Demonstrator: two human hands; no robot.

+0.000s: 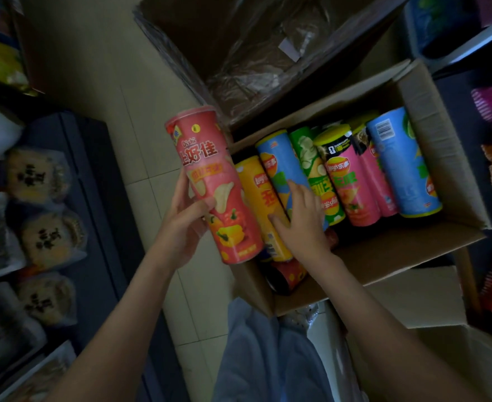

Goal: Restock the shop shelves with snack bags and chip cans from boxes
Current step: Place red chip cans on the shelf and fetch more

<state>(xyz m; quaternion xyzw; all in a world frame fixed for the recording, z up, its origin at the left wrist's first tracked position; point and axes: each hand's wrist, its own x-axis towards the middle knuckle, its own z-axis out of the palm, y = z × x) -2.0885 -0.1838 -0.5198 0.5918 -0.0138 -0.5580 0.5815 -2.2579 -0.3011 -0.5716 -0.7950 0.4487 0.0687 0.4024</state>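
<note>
The left hand [185,219] gripped a red can [212,184] round its middle, roughly upright in the air just outside the box's [407,250] near-left corner, so one can was out but not yet shelved. The right hand [299,219] lay with fingers spread across the yellow can [260,198] and blue can [279,166] at the box's left side, touching both and closed round neither. A green can [308,158], a pink can [349,187] and more lay to the right, with others beneath, so most of this box was left to unpack. Beyond it a second box [181,30] looked emptied, holding only what seemed a plastic liner [253,68] in the dim light. The shelf [94,169] at left carried bagged snacks [37,175].
</note>
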